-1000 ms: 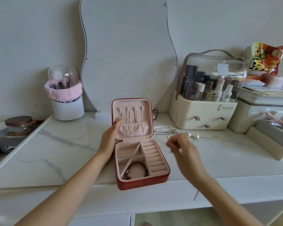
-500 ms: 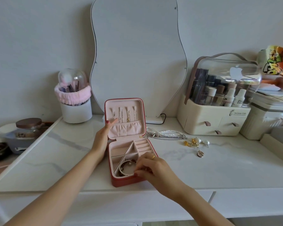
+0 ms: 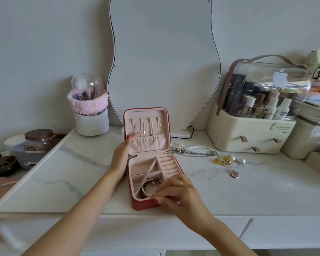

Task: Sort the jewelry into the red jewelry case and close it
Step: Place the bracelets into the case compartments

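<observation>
The right hand [image 3: 181, 195] covered the case's [image 3: 137, 204] front right corner, so the ring rolls there were half hidden, and it pinched a silver bracelet [image 3: 148, 183] in the front compartment over a beaded one you could barely see. The case sat open on the table [image 3: 248, 193], lid upright, hinge away from the person. The left hand [image 3: 121, 157] rested flat-fingered against the lid's left edge. Right of the case lay necklaces [image 3: 196, 151] and earrings [image 3: 227, 159].
</observation>
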